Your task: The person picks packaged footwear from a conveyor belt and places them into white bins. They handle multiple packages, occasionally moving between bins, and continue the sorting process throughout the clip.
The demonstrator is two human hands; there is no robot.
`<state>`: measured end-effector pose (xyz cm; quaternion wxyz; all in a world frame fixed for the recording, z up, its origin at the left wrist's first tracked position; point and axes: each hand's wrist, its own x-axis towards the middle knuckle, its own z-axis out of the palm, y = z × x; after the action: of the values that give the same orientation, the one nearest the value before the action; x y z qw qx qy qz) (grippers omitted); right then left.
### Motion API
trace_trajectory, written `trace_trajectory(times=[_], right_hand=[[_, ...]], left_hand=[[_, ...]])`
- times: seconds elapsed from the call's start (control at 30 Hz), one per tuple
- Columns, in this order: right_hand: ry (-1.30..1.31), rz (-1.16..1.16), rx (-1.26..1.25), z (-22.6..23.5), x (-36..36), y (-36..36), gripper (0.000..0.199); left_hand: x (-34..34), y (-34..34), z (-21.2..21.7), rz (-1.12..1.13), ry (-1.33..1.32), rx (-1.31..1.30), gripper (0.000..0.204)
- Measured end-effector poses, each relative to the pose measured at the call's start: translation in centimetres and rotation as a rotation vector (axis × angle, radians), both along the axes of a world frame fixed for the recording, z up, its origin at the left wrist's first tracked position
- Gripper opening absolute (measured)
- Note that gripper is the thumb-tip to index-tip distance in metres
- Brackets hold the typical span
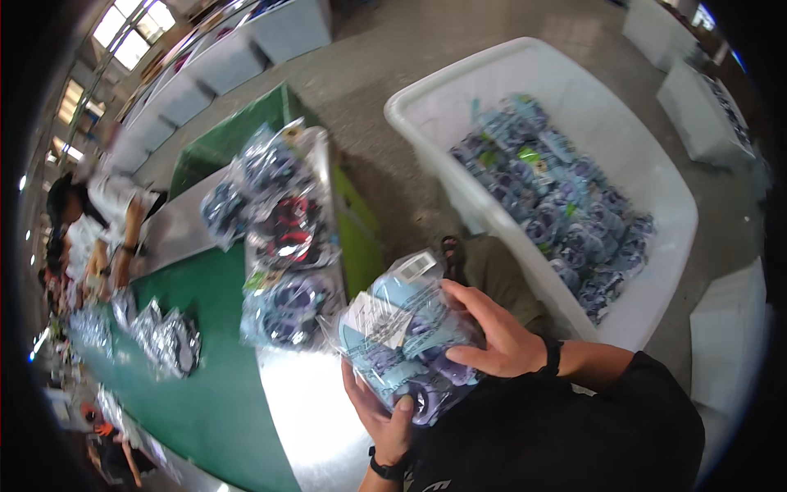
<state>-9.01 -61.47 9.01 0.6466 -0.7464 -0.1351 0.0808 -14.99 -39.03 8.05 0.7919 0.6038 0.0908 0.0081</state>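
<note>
A clear plastic bag [393, 320] of pale blue and purple footwear, which looks like sandals, is in front of my body between both hands. My left hand [381, 418] grips its lower left side, with the thumb on top. On the bag's right side lies my right hand [500, 332], its thumb and fingers closed on the edge. A white label with a barcode shows through the film. To the left, similar bags [291, 312] rest on the metal table edge [299, 394]. One bag there has red and black contents [291, 230].
A large white bin [525, 57] at the right holds many blue and purple bagged items [566, 205]. A green conveyor belt [213, 410] carries silvery bags [168, 336]. Along its far left side work other people [106, 205]. Beyond the table stands a green bin [221, 131]; white bins [287, 33] line the back.
</note>
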Motion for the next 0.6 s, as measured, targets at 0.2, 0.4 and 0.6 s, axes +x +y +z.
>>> trace_trajectory(times=[0.2,0.4,0.6], right_hand=[[-0.476,0.070,-0.562,2.7,-1.7,-2.8,0.074],[-0.494,0.247,-0.872,2.2,-3.2,-2.7,0.086],[-0.482,0.094,-0.812,4.8,0.5,-8.6,0.074]], left_hand=[[2.5,-2.6,-1.2,-0.216,0.250,-0.330,0.085],[4.3,-5.0,-3.4,-0.469,0.577,-0.531,0.065],[4.7,-3.8,-2.9,-0.686,0.502,-0.568,0.059]])
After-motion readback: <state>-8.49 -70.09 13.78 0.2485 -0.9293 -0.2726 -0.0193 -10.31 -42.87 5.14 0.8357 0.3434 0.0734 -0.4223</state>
